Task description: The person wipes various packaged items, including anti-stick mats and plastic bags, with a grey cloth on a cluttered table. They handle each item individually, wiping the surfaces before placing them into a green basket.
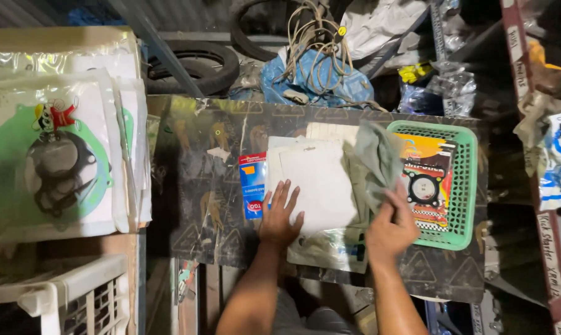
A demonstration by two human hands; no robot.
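Pressing down: white packet [318, 186] on dark board [193, 205] is being held flat by left hand [279, 217], fingers spread. Grey cloth [376, 161] is being gripped by right hand [389, 229], beside green basket [463, 186].

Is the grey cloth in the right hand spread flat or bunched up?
Bunched up: the grey cloth rises in crumpled folds from the right hand, over the white packet.

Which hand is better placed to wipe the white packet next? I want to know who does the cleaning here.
The right hand, most likely: it already grips the grey-green cloth lying against the white packet. The left hand lies flat on the packet's lower left corner, pinning it to the dark board.
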